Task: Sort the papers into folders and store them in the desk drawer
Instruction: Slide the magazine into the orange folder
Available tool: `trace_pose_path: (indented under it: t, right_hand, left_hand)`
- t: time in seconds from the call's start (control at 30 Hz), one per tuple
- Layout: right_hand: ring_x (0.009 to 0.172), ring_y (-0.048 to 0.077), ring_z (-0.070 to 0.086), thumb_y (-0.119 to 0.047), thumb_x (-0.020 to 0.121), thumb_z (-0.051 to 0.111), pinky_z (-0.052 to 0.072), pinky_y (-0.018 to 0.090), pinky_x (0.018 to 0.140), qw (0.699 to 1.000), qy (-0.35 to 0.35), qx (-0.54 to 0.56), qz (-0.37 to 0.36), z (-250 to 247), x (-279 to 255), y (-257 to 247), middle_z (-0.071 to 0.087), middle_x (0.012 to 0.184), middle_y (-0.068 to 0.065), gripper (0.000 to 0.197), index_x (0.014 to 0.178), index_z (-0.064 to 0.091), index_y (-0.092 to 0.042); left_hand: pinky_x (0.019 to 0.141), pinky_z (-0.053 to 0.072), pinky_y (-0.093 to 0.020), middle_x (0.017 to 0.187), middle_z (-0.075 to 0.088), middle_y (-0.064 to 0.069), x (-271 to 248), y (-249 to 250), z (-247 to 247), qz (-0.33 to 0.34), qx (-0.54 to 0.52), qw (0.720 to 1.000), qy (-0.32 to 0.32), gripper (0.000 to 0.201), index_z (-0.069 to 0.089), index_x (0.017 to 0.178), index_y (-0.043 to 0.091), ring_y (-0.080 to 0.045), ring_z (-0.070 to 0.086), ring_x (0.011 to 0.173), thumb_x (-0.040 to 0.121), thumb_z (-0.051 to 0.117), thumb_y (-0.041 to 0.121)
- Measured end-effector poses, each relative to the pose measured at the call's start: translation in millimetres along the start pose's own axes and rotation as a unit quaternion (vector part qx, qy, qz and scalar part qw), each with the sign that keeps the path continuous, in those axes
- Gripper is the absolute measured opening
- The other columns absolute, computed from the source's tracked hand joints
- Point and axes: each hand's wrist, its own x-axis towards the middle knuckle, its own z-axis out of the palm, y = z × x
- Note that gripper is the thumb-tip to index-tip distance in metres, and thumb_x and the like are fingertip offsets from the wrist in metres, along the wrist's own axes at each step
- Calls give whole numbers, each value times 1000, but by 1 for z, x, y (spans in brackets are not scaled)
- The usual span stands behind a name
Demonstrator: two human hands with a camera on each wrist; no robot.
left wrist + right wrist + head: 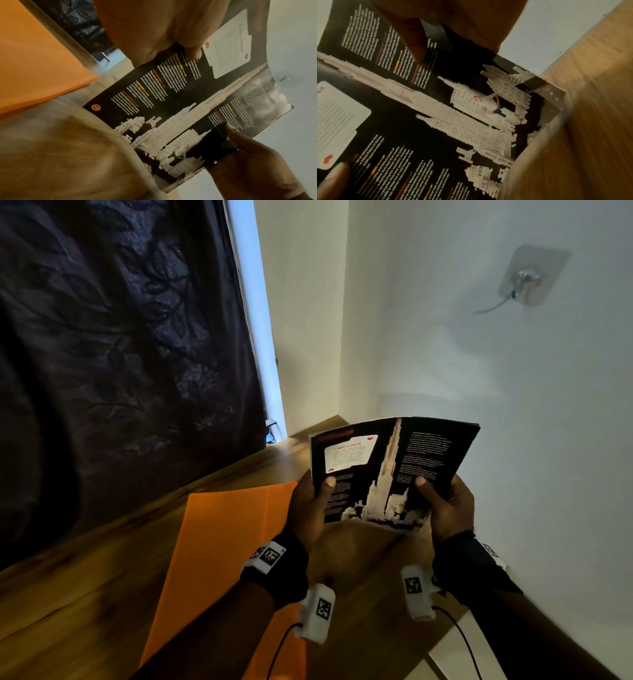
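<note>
Right now both hands hold an open booklet (394,470) up in the air above the counter (85,583), its black double page facing the person. On the spread are a white tower of stacked cards, columns of small white text and a pale card-shaped box headed "CARD TOWER".

The left hand (310,505) grips the booklet's lower left edge: its thumb (328,484) presses on the page from the front while the other fingers curl behind the paper. The right hand (447,505) grips the lower right edge the same way, with its thumb (423,484) lying on the right-hand page. The booklet sits between the two hands, bent slightly along its middle fold, and its bottom edge is clear of the wood.

An orange folder (219,546) lies flat on the counter, below and to the left of the left hand, reaching toward the near edge. It is not touched by either hand.

Behind the counter's left side hangs a dark patterned curtain (120,354). A clear adhesive hook (527,277) is stuck to the white wall (513,405) on the right.
</note>
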Motion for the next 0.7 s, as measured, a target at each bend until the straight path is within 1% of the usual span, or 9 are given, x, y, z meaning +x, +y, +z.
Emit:
trace_pose_path:
  t: [0.13, 0.23, 0.33, 0.4, 0.43, 0.5, 0.57, 0.63, 0.7]
  right_hand:
    - [86, 2, 70, -4, 91, 60, 55, 16, 67, 999, -4, -5, 34, -1, -5, 11, 73, 93, -10, 22, 111, 64, -12]
    - [86, 1, 68, -13, 93, 60, 54, 23, 73, 996, 0, -48, 73, -6, -8, 21, 70, 98, -11, 17, 104, 66, -25]
    - [91, 16, 67, -18, 93, 61, 52, 36, 84, 989, 5, -144, 45, -11, -4, 18, 70, 99, -2, 16, 108, 66, -19]
    - [94, 22, 62, -20, 92, 61, 48, 35, 85, 971, -11, -237, 10, -15, -3, 17, 68, 101, 0, 20, 111, 67, -16]
    - [94, 23, 61, -20, 92, 62, 46, 34, 85, 964, -17, -265, 4, -18, -4, 17, 67, 100, 0, 20, 110, 67, -15]
    - [93, 25, 63, -21, 90, 63, 49, 37, 86, 958, -22, -286, 20, -24, -8, 24, 70, 98, 2, 19, 107, 69, -17]
    - [92, 27, 65, -23, 89, 65, 51, 42, 88, 952, -10, -302, 47, -32, -14, 33, 72, 99, 6, 19, 106, 71, -18]
    - [91, 27, 64, -19, 88, 66, 49, 39, 87, 948, 7, -311, 68, -42, -21, 40, 72, 101, 11, 22, 107, 71, -11]
    - [92, 31, 65, -16, 87, 67, 48, 39, 85, 944, 28, -317, 90, -52, -28, 46, 71, 102, 17, 24, 108, 70, -4]
  left_hand:
    - [107, 44, -42, 135, 60, -2, 2, -15, -4, -25, 53, 997, -54, 46, 47, 140, 15, -15, 56, 125, 96, 49, 25]
    - [108, 42, -49, 132, 61, -7, 8, -25, -10, -44, 85, 992, -76, 45, 49, 136, 14, -18, 58, 122, 93, 48, 26]
    - [100, 48, -46, 123, 65, -9, 11, -17, -14, -44, 70, 993, -79, 37, 55, 129, 14, -22, 62, 115, 94, 49, 22]
    - [98, 49, -41, 117, 66, -3, 8, -14, -15, -67, 58, 992, -89, 26, 56, 120, 24, -18, 64, 109, 98, 48, 13]
    - [98, 48, -39, 117, 66, 0, 6, -16, -17, -82, 74, 988, -104, 27, 56, 116, 30, -16, 63, 109, 99, 48, 10]
    - [100, 48, -40, 120, 65, 0, -2, -25, -27, -107, 147, 971, -154, 22, 56, 116, 32, -19, 62, 112, 97, 53, 20]
    - [94, 51, -42, 117, 66, -7, -12, -30, -42, -132, 312, 922, -190, 30, 58, 114, 22, -25, 62, 106, 91, 57, 41]
    - [89, 50, -41, 118, 59, -11, -26, -35, -57, -148, 511, 831, -160, 45, 53, 116, 16, -30, 58, 106, 88, 59, 50]
    - [93, 47, -45, 128, 47, -13, -44, -32, -65, -173, 615, 758, -131, 64, 45, 125, 14, -34, 50, 116, 83, 61, 60]
